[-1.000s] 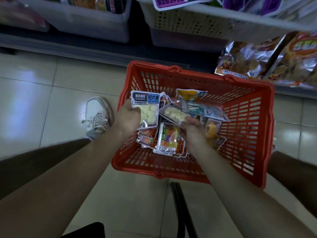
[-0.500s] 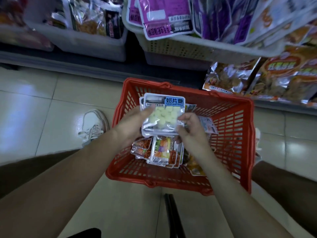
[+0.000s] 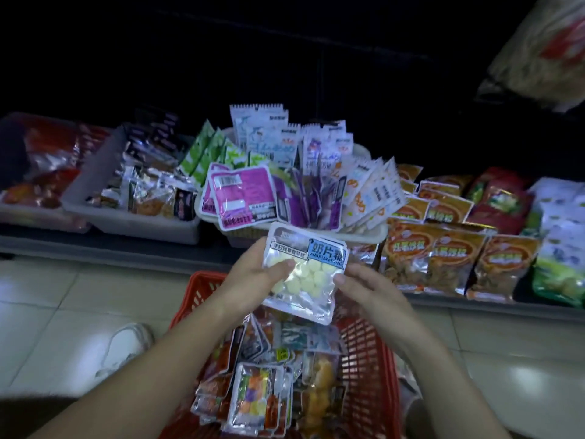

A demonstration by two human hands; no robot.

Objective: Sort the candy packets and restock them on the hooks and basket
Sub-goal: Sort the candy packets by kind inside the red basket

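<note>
Holding a clear candy packet (image 3: 305, 274) of pale round sweets above the red basket (image 3: 370, 369), the left hand (image 3: 253, 280) pinches its left edge, thumb on front. Right hand (image 3: 364, 288) touches its right edge, fingertips only; firm grip or not, cannot tell. More packets fill the basket below.

The packet (image 3: 304, 271) hides the left hand's (image 3: 253, 282) fingers behind it and covers the far rim of the red basket (image 3: 368, 369), whose near end runs off the bottom edge. Upper shelves are lost in darkness; a blurred bag (image 3: 538, 55) is cut off top right
</note>
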